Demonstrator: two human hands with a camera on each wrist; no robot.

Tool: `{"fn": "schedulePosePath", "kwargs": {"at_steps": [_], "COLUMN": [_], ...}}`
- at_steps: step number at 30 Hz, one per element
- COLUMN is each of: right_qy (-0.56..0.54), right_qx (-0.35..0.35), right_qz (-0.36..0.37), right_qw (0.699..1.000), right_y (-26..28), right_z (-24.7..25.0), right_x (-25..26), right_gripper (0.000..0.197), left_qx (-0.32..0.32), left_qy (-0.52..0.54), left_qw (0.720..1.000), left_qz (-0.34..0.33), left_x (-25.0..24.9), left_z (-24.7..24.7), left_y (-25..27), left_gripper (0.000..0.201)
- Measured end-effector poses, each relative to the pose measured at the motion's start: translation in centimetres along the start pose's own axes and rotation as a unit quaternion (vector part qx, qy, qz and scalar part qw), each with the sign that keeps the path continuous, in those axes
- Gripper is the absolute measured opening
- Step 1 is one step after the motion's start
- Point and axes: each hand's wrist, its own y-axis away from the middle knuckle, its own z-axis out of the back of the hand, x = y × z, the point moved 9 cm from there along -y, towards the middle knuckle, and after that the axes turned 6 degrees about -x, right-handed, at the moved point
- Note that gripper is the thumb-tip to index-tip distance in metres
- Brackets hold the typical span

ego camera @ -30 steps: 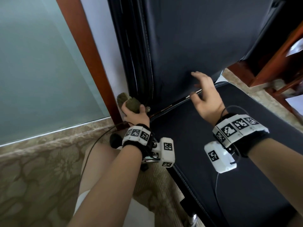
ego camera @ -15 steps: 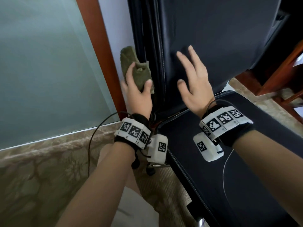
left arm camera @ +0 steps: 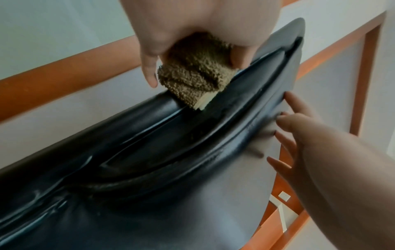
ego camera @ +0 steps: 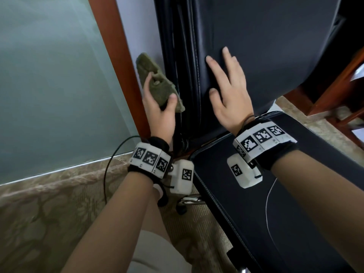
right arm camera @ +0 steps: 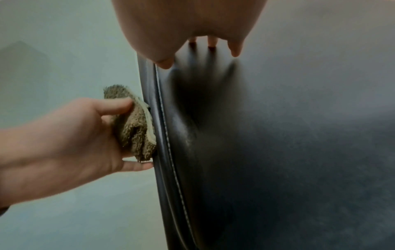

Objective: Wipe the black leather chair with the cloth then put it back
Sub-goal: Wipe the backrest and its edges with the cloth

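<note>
The black leather chair's backrest (ego camera: pixel 266 46) rises ahead, and its seat (ego camera: pixel 295 213) lies at lower right. My left hand (ego camera: pixel 160 107) grips a bunched olive-brown cloth (ego camera: pixel 155 83) and holds it against the backrest's left side edge (left arm camera: pixel 203 128); the cloth (left arm camera: pixel 197 71) touches the leather there. In the right wrist view the cloth (right arm camera: pixel 134 125) meets the stitched edge (right arm camera: pixel 164 135). My right hand (ego camera: pixel 228 89) lies flat with straight, spread fingers on the front of the backrest (right arm camera: pixel 278 135).
A frosted glass panel (ego camera: pixel 49 85) in a reddish wood frame (ego camera: pixel 118 62) stands close on the left. A patterned beige carpet (ego camera: pixel 49 213) covers the floor. Wooden furniture (ego camera: pixel 338 79) stands at right. A black cable (ego camera: pixel 110 166) hangs by my left wrist.
My left hand has carried the cloth from the bottom of the backrest's side edge upward along it. My right hand has risen from near the seat gap and flattened on the backrest.
</note>
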Motion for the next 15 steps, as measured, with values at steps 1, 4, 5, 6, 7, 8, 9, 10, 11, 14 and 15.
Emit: {"fn": "schedulePosePath", "kwargs": {"at_steps": [1, 4, 5, 6, 7, 8, 9, 10, 11, 14, 15], "right_qy": [-0.004, -0.016, -0.019, -0.021, -0.021, -0.021, -0.021, -0.023, -0.025, -0.025, -0.025], "right_qx": [0.009, 0.022, 0.023, 0.022, 0.021, 0.02, 0.02, 0.02, 0.021, 0.019, 0.019], "right_qz": [-0.006, -0.017, -0.018, -0.018, -0.017, -0.016, -0.016, -0.017, -0.018, -0.018, -0.018], "right_qw": [1.0, 0.999, 0.999, 0.999, 0.999, 0.999, 0.999, 0.999, 0.999, 0.999, 0.999], "right_y": [0.1, 0.6, 0.8, 1.0, 1.0, 1.1, 1.1, 1.1, 1.0, 0.9, 0.8], "right_z": [-0.4, -1.2, -1.4, -1.6, -1.7, -1.9, -2.0, -2.1, -2.2, -2.3, -2.3], "right_x": [-0.1, -0.5, -0.5, -0.6, -0.7, -0.7, -0.8, -0.9, -0.9, -0.9, -0.9], "right_gripper": [0.063, 0.066, 0.066, 0.066, 0.066, 0.067, 0.067, 0.068, 0.069, 0.07, 0.071], "left_qx": [0.026, 0.074, 0.081, 0.086, 0.087, 0.08, 0.064, 0.045, 0.027, -0.007, -0.011], "left_qy": [-0.009, 0.006, 0.006, -0.001, -0.018, -0.039, -0.066, -0.083, -0.091, -0.088, -0.083], "left_qw": [1.0, 0.997, 0.997, 0.996, 0.996, 0.996, 0.995, 0.994, 0.992, 0.991, 0.991], "left_qz": [0.003, 0.022, 0.016, 0.006, -0.006, -0.022, -0.042, -0.062, -0.078, -0.104, -0.105], "left_x": [-0.1, 0.4, 0.5, 0.5, 0.4, 0.4, 0.3, 0.2, 0.1, 0.4, 0.5], "left_z": [-0.8, -1.8, -1.8, -1.7, -1.6, -1.5, -1.3, -1.1, -1.0, -0.9, -0.9], "left_y": [-0.2, -0.6, -0.8, -0.9, -0.9, -0.9, -0.8, -0.8, -0.7, -0.6, -0.6], "left_gripper": [0.064, 0.063, 0.061, 0.059, 0.056, 0.054, 0.053, 0.053, 0.054, 0.055, 0.055]}}
